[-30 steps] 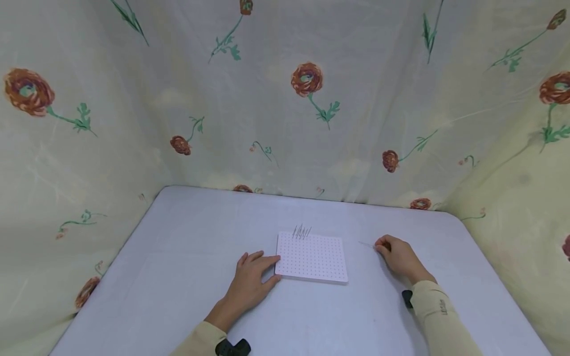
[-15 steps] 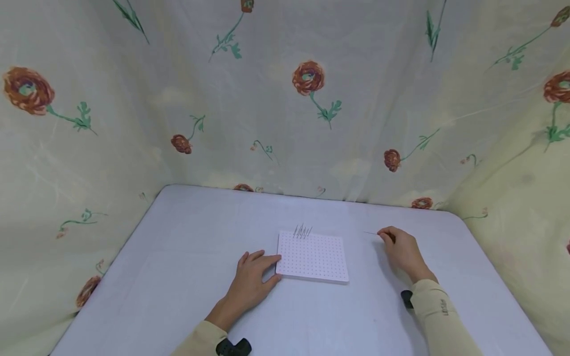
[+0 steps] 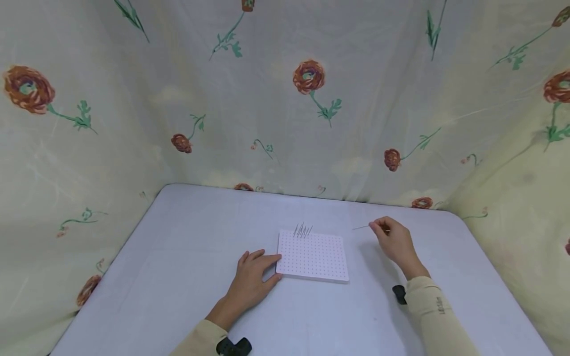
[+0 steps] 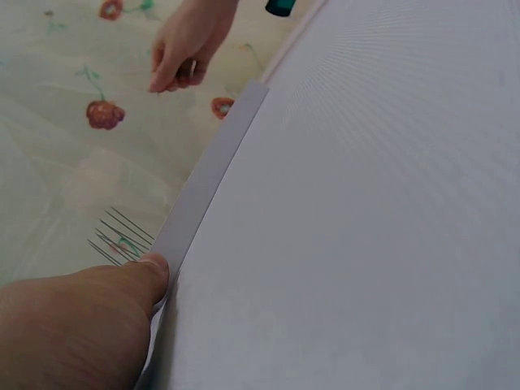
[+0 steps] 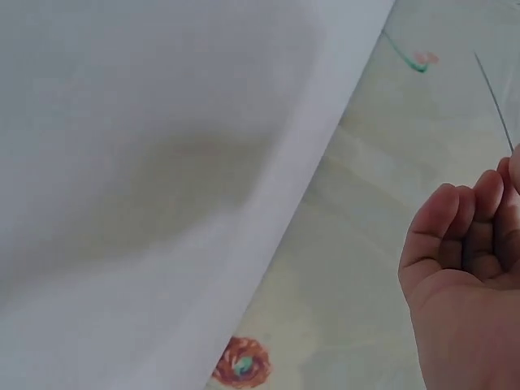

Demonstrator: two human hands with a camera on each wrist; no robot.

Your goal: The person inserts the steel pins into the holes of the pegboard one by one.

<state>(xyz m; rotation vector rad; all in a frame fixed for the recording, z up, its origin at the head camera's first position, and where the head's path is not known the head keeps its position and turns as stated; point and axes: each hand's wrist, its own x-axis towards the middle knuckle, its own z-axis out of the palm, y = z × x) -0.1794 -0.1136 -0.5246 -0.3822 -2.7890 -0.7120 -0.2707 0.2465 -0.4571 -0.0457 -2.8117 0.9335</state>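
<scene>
A square white board point(image 3: 313, 257) with rows of small holes lies flat on the table. Several thin dark needles point(image 3: 302, 230) stand near its far left corner, slightly tilted in differing directions. My left hand point(image 3: 253, 281) rests on the table at the board's left side, index fingertip and thumb tip touching its edge and near corner, fingers spread. Raised to the right of the board, my right hand point(image 3: 394, 241) pinches one end of another thin needle point(image 3: 360, 227); its free end points left toward the board. In the right wrist view this needle point(image 5: 492, 99) rises from the fingertips.
A white cloth-covered table point(image 3: 200, 217) with rounded far corners bears the board. Flower-printed curtains point(image 3: 267, 99) hang behind it and on both sides. A dark wrist camera point(image 3: 233, 347) sits on the left wrist, another dark device point(image 3: 399, 294) on the right.
My right hand has lifted from near the table, carrying the needle upward and slightly left, nearer the board. The left hand and the board have stayed in place.
</scene>
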